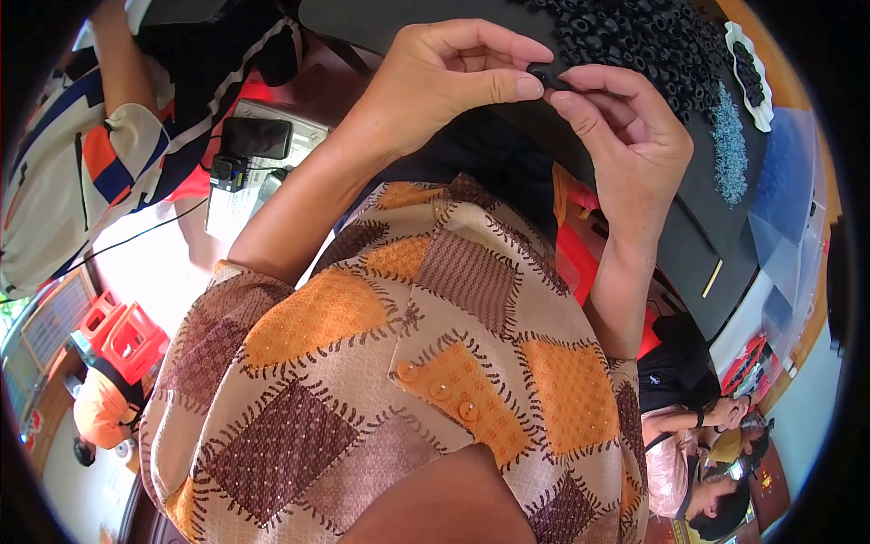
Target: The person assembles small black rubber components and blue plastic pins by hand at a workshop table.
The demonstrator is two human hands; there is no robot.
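Between my two hands is a small black ring-shaped rubber-looking part [546,74], held up near the table's edge. My left hand [462,77] pinches it between thumb and forefinger from the left. From the right, my right hand [625,127] grips its other side with thumb and fingertips. Just beyond my hands a large heap of similar black parts [625,45] covers the far side of the dark table [716,199]. My fingers hide much of the held part, so its exact kind is unclear.
Right of the heap lie a pile of small pale-blue pieces [729,150] and a white dish [763,113] of black parts. A thin stick [712,278] rests near the right edge. At left are a phone [256,138] and a seated person [82,181]; others sit lower right.
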